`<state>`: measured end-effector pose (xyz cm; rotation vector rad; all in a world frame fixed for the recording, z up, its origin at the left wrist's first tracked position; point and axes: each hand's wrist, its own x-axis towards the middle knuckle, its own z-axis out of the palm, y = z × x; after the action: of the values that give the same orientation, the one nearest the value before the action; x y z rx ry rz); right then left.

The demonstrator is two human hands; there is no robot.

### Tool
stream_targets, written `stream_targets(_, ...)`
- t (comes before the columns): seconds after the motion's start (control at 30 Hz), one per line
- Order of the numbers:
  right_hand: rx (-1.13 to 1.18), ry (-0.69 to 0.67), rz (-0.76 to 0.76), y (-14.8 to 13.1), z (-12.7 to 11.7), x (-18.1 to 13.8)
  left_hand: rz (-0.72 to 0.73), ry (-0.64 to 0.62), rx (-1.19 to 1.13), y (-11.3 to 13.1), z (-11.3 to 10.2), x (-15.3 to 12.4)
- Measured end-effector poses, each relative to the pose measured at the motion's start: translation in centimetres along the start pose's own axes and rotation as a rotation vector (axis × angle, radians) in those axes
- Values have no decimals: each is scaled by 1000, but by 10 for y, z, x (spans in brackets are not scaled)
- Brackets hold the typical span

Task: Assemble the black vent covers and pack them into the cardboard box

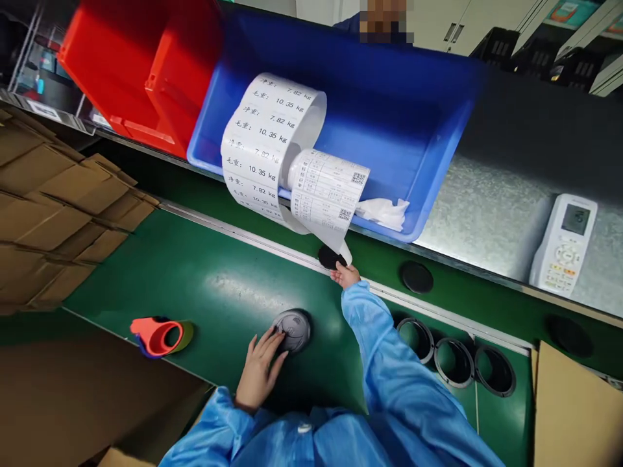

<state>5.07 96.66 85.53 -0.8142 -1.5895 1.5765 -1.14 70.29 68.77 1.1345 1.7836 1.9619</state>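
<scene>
My left hand (265, 366), fingers spread, rests its fingertips on the left part of a grey round lid-like piece (298, 332) on the green work surface. My right hand (346, 275) reaches forward and pinches the loose lower end of a strip of printed labels (331, 188). This strip hangs over the front edge of a blue bin (413, 220) from a roll. To its left, a wider roll of weight labels (265, 143) also droops over the edge. Crumpled white paper (384, 213) lies in the bin beside the strip.
Red bins (126, 78) stand left of the blue one. Flattened cardboard (58, 214) is stacked at left. Stacked coloured rings (163, 335) lie on the green surface (204, 259). Several black rings (453, 363) and a white remote control (564, 243) are at right. Another person's hand (384, 19) is pixelated.
</scene>
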Motion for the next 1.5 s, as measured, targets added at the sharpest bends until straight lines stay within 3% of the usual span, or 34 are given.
stream_targets(0.1, 104, -169, 130, 27, -7, -74, -198, 55, -448, 32, 2, -1)
stream_targets(0.23, 244, -428, 254, 57, -21, -174, -339, -222, -1099, 63, 19, -5)
stream_targets(0.3, 241, -476, 265, 67, -24, -207, -368, -332, -1266, 70, 29, -12)
stream_targets(0.37, 196, -509, 262, 71, -26, -228, -378, -353, -1365, 74, 36, -23)
stream_targets(0.47, -65, -500, 148, 64, -35, -241, -321, -294, -1451, 82, 41, -40)
stream_targets(0.53, -343, -339, -155, 51, -44, -247, -282, -298, -1479, 88, 39, -52)
stream_targets(0.6, -571, -178, -565, 37, -52, -252, -287, -372, -1501, 93, 36, -63)
stream_targets(0.67, -707, -173, -879, 26, -55, -258, -304, -448, -1511, 96, 33, -75)
stream_targets(0.73, -797, -262, -1016, 21, -53, -262, -296, -454, -1506, 97, 32, -86)
stream_targets(1.03, -851, -489, -990, 28, -45, -269, -349, -334, -1383, 104, 35, -124)
stream_targets(1.3, -726, -472, -949, 26, -54, -285, -276, -422, -1414, 115, 40, -132)
stream_targets(1.5, -660, -438, -900, 33, -61, -282, -303, -494, -1433, 108, 45, -125)
